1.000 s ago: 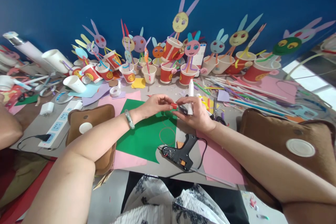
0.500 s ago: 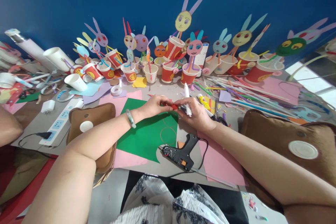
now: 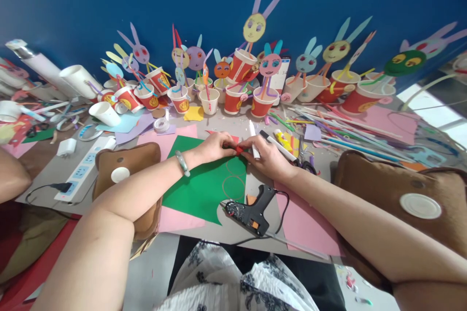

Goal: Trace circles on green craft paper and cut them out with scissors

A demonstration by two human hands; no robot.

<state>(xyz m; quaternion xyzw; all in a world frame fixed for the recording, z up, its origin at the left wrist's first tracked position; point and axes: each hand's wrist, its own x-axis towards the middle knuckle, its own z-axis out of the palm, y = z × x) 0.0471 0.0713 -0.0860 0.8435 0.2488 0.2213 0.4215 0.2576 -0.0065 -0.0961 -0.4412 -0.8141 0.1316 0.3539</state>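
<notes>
My left hand (image 3: 218, 146) pinches a small red piece of paper (image 3: 239, 150) at its left side, above the far right corner of a green paper sheet (image 3: 197, 189). The fingers of my right hand (image 3: 272, 159) are closed on the red piece from the other side. A white marker (image 3: 253, 139) is also held in my right hand, tilted up between the fingers. Pencil-drawn circles show on the green sheet below. More red paper (image 3: 228, 138) lies just behind my left fingers. The exact shape of the red piece is partly hidden by my fingertips.
Nearest me lies a black hot glue gun (image 3: 251, 214) with its cord. Brown cushion-like pouches (image 3: 127, 163) flank both arms. Paper cups (image 3: 210, 102) with paper rabbit figures line the blue wall. Scissors (image 3: 308, 167) and pipe cleaners (image 3: 350, 131) lie right, a power strip (image 3: 82, 171) left.
Both hands have shifted slightly left with the red piece and the white marker. A black-capped white marker and red paper behind the hands are now more exposed.
</notes>
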